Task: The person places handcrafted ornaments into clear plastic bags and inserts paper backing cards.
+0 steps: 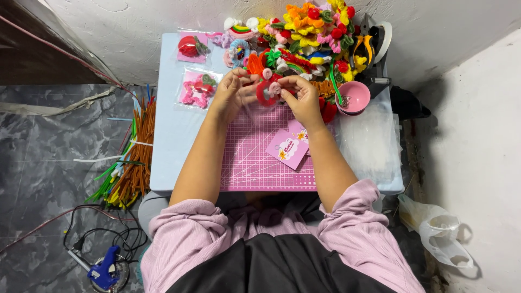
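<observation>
We pinch the red pipe-cleaner flower (267, 91) between both hands at the cutting mat's (255, 163) twelve o'clock edge: left hand (230, 95) closed on its left side, right hand (302, 97) gripping its right. It seems best to hold steady and twist in small turns. Our fingers hide the join, and the heap of finished flowers (309, 32) blurs together.

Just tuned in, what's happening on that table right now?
A person in a pink top sits at a small blue table, working over a pink cutting mat. Both hands, the left hand and the right hand, pinch a small red and pink pipe-cleaner piece between them. A heap of finished pipe-cleaner flowers lies at the far edge, with a pink bowl to the right, bagged pieces to the left and pink cards on the mat. Loose pipe cleaners and a blue glue gun lie on the floor.
</observation>
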